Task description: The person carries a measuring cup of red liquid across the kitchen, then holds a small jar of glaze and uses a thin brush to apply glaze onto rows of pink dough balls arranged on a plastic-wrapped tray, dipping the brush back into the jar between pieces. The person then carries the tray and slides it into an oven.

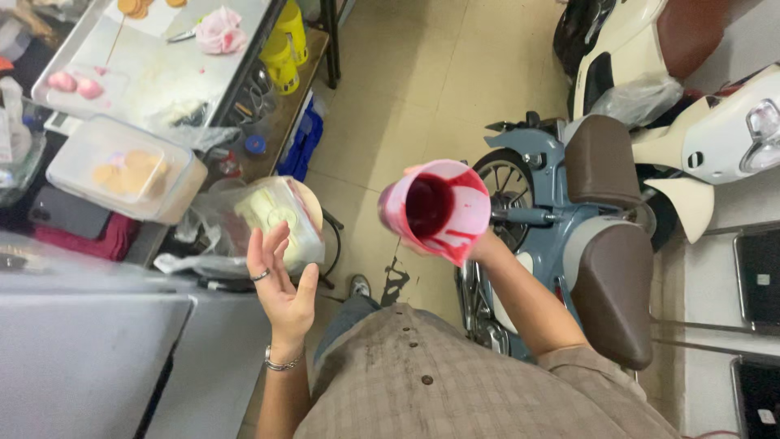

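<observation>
right hand (422,244) fingers grip one pink cup (436,210) | left hand (280,280) open, empty

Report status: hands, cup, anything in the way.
Right hand gripping pink cup, tilted toward camera, dark red liquid inside, red streaks on rim. Left hand open, palm up, empty, apart from cup. Bagged container just beyond left fingers.

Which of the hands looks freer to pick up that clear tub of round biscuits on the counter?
The left hand, probably. It is open and empty, palm up, on the same side as the clear tub. The right hand is wrapped around a pink cone smeared with red, over by the blue scooter.
</observation>
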A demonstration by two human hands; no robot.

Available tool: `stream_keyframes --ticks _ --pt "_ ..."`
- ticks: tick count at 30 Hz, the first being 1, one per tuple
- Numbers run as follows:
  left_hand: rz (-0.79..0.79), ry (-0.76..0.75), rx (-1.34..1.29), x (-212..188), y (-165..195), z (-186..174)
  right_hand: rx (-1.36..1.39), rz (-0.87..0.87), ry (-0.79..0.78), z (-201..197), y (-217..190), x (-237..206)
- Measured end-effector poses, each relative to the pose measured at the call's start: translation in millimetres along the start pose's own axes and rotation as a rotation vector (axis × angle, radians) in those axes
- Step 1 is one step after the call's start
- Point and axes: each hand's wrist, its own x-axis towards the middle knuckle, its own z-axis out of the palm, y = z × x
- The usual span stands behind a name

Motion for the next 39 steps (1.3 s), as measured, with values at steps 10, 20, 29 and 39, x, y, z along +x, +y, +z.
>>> stream_keyframes --ticks 10,20,29,39 --pt "-0.008 0.062 -0.018 119 -74 9 -0.234 0.103 -0.103 -19 100 138" --pt "-0.046 0.199 -0.027 242 -146 98 0.277 -0.184 -0.162 -72 193 267" --pt "0.027 0.291 0.212 304 -165 130 0.108 -0.262 -0.299 -123 243 364" --pt "-0.086 0.395 0.192 348 -194 122 0.120 -0.458 -0.354 -102 278 455"
